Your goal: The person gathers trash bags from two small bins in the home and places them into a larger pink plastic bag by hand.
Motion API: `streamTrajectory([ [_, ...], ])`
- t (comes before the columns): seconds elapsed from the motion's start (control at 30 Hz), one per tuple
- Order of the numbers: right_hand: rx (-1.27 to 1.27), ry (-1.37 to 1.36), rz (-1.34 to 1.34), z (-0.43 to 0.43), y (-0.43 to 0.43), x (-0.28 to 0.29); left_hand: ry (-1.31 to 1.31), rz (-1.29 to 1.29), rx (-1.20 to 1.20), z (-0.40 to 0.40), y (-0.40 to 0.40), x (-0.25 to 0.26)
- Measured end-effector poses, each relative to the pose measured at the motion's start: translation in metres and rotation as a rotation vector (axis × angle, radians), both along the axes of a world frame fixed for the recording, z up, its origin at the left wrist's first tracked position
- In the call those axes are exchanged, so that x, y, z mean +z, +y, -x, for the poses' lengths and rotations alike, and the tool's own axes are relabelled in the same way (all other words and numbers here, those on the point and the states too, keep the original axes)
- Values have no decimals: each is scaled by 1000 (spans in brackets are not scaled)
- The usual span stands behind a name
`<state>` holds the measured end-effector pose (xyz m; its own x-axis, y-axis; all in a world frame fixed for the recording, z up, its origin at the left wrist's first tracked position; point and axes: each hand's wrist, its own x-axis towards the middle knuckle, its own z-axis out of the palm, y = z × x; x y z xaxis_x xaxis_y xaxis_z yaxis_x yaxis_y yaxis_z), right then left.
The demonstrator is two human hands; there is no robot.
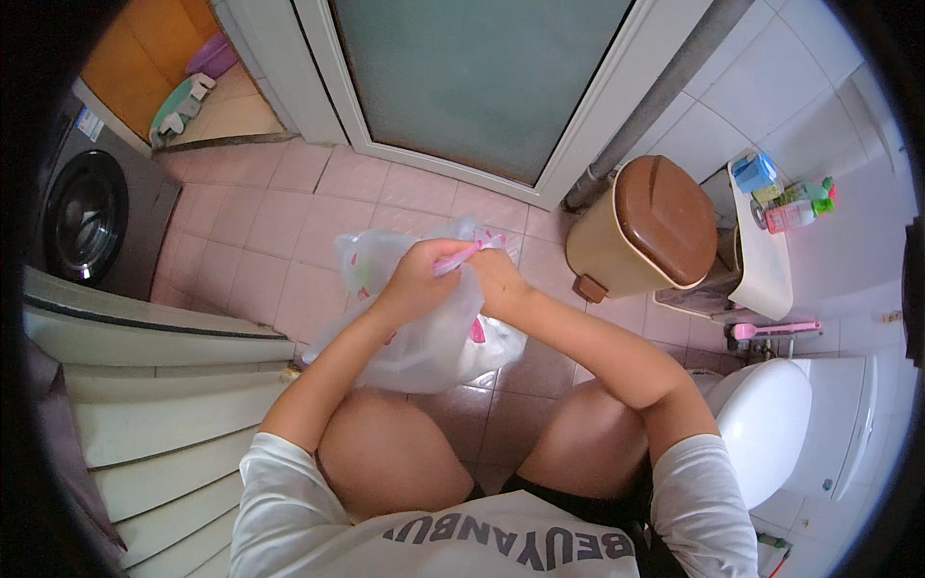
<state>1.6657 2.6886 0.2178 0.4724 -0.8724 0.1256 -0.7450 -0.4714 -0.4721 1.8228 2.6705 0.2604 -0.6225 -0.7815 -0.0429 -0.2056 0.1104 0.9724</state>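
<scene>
A translucent white plastic bag [426, 357] with pink marks hangs between my knees, above the tiled floor. Its pink gathered strip [459, 258] is pinched in my left hand [426, 278]. My right hand [500, 280] is close against the strip's other end at the top of the bag, and a pink loop lies over its fingers. Part of the right hand's fingers is hidden behind the bag and the strip. Pale contents show faintly through the plastic, too blurred to name.
A brown-lidded pedal bin [600, 246] stands ahead on the right, beside a shelf [762, 267] holding bottles. A white toilet [766, 426] is at my right. Ahead is a frosted-glass door [484, 79]; a washing machine [144, 209] stands at far left.
</scene>
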Motion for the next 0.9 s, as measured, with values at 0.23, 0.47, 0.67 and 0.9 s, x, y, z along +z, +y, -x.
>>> streamTrajectory([
  [0.23, -98, 88, -31, 31, -9, -32, 38, 84, 8, 25, 17, -17],
  [0.47, -243, -39, -38, 30, -13, -5, 137, -21, 75, 5, 2, 15],
  [0.67, -379, 203, -20, 29, -23, 19, -459, 641, 367, -12, -3, 12],
  [0.9, -360, -268, -186, 89, -47, -26, -81, 334, -17, -24, -28, -43],
])
